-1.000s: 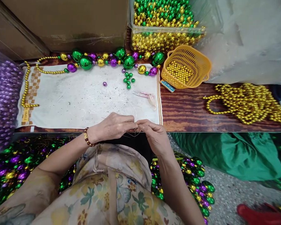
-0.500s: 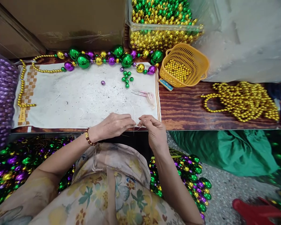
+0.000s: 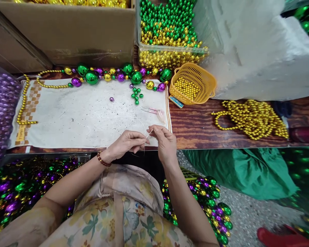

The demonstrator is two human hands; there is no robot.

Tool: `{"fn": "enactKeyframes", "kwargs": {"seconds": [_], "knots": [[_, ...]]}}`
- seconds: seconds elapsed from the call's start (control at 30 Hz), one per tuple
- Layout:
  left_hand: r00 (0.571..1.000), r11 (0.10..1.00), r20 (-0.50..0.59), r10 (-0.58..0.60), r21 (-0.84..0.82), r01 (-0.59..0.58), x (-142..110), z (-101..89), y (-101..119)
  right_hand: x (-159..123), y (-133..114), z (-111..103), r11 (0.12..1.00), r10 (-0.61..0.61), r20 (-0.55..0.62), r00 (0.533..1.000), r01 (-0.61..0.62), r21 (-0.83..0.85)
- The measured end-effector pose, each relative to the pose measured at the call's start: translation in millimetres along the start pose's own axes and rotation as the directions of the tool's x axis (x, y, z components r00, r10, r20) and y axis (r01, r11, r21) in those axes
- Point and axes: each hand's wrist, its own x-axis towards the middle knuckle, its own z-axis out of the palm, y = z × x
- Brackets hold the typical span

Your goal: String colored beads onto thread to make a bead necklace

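My left hand point(image 3: 127, 142) and my right hand point(image 3: 164, 142) meet just over the table's front edge. Both pinch a thin pale thread point(image 3: 149, 133), which spans the small gap between the fingertips; fine loose ends hang below. Beyond them a white towel point(image 3: 67, 116) lies flat, dotted with dark specks. On it rest a pink-handled pair of thread snips point(image 3: 154, 111), a single purple bead point(image 3: 111, 99) and several small green beads point(image 3: 136, 96). Along the towel's far edge runs a strand of large green, purple and gold beads point(image 3: 107, 77).
A yellow basket point(image 3: 204, 80) of gold beads stands right of the towel, beside a small blue box point(image 3: 176, 102). Gold bead strands point(image 3: 254, 118) lie farther right. Behind are a cardboard box point(image 3: 67, 34) and a clear bin point(image 3: 173, 49) of beads. Purple beads point(image 3: 2, 113) rise at left.
My hands have come slightly apart from their close pinch, and the thread now shows stretched between them. The camera view has tilted upward, showing more at the back.
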Motion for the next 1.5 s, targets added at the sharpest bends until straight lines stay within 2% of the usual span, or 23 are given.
{"fn": "enactKeyframes", "kwargs": {"seconds": [0.07, 0.1, 0.17, 0.2, 0.27, 0.33, 0.4, 0.5, 0.6, 0.67, 0.7, 0.73, 0.83, 0.87, 0.9, 0.93, 1.0, 1.1, 1.17, 1.23, 1.33, 1.43, 1.5], "knots": [[0.999, 1.000, -0.030, -0.014, 0.001, 0.014, -1, -5.8, 0, 18, -3, -13, 0.959, -0.149, -0.008, 0.989, 0.143, -0.244], [0.999, 1.000, -0.039, -0.015, 0.004, 0.016, -2, -8.9, 1, 29, -6, -19, 0.895, -0.232, 0.011, 0.973, 0.218, -0.390], [0.998, 1.000, -0.055, -0.016, 0.009, 0.016, -4, -13.9, 3, 53, -13, -26, 0.671, -0.347, 0.126, 0.929, 0.340, -0.659], [0.998, 1.000, -0.063, -0.017, 0.008, 0.017, -4, -15.4, 4, 64, -16, -26, 0.527, -0.357, 0.216, 0.909, 0.387, -0.756], [0.997, 1.000, -0.077, -0.018, -0.001, 0.018, -5, -16.5, 7, 85, -18, -23, 0.254, -0.296, 0.382, 0.875, 0.458, -0.852], [0.996, 1.000, -0.083, -0.018, -0.018, 0.016, -6, -16.0, 11, 100, -15, -18, 0.080, -0.207, 0.478, 0.854, 0.502, -0.861], [0.997, 0.999, -0.082, -0.014, -0.032, 0.011, -7, -15.6, 13, 110, -9, -15, 0.022, -0.156, 0.531, 0.833, 0.541, -0.841], [0.997, 0.999, -0.073, -0.008, -0.042, 0.005, -8, -15.9, 15, 117, 0, -15, -0.003, -0.165, 0.573, 0.803, 0.581, -0.814], [0.998, 0.999, -0.062, -0.003, -0.041, 0.000, -6, -15.6, 15, 122, 2, -13, -0.050, -0.173, 0.568, 0.804, 0.569, -0.821], [0.998, 1.000, -0.069, 0.014, -0.025, -0.016, -4, -14.6, 14, 124, -1, -13, -0.017, -0.190, 0.543, 0.818, 0.550, -0.835], [0.996, 1.000, -0.080, 0.028, -0.011, -0.029, -3, -14.1, 14, 123, -4, -14, 0.038, -0.212, 0.517, 0.829, 0.536, -0.844], [0.994, 0.999, -0.095, 0.045, 0.007, -0.045, -2, -13.7, 13, 121, -7, -16, 0.128, -0.240, 0.477, 0.846, 0.515, -0.848], [0.982, 0.984, -0.143, 0.128, 0.142, -0.107, 0, -14.0, 11, 99, -17, -29, 0.515, -0.266, 0.338, 0.903, 0.429, -0.742], [0.974, 0.966, -0.156, 0.166, 0.222, -0.129, 0, -14.3, 11, 87, -20, -35, 0.617, -0.248, 0.318, 0.915, 0.402, -0.676], [0.962, 0.936, -0.168, 0.213, 0.318, -0.152, 1, -14.5, 10, 73, -22, -41, 0.684, -0.226, 0.319, 0.920, 0.383, -0.621], [0.946, 0.887, -0.173, 0.273, 0.425, -0.179, 1, -14.4, 10, 58, -24, -47, 0.717, -0.209, 0.331, 0.920, 0.374, -0.588], [0.894, 0.733, -0.146, 0.424, 0.636, -0.243, 2, -12.6, 8, 30, -23, -58, 0.751, -0.183, 0.357, 0.916, 0.365, -0.550], [0.795, 0.427, -0.009, 0.607, 0.847, -0.317, 4, -6.2, 6, -4, -16, -67, 0.824, -0.143, 0.344, 0.928, 0.304, -0.478], [0.761, 0.261, 0.090, 0.642, 0.908, -0.328, 5, -0.6, 4, -19, -8, -67, 0.883, -0.095, 0.299, 0.950, 0.219, -0.415], [0.750, 0.142, 0.165, 0.641, 0.934, -0.327, 6, 4.9, 1, -27, -2, -66, 0.929, -0.028, 0.248, 0.968, 0.117, -0.351], [0.757, 0.021, 0.232, 0.611, 0.951, -0.308, 6, 11.1, -1, -31, 4, -62, 0.964, 0.047, 0.204, 0.978, 0.009, -0.267], [0.786, -0.051, 0.268, 0.557, 0.956, -0.290, 7, 15.0, -2, -30, 3, -58, 0.974, 0.034, 0.190, 0.981, 0.010, -0.228], [0.807, -0.065, 0.273, 0.524, 0.957, -0.281, 7, 16.8, -2, -28, 1, -57, 0.975, 0.004, 0.189, 0.982, 0.039, -0.220]]}}
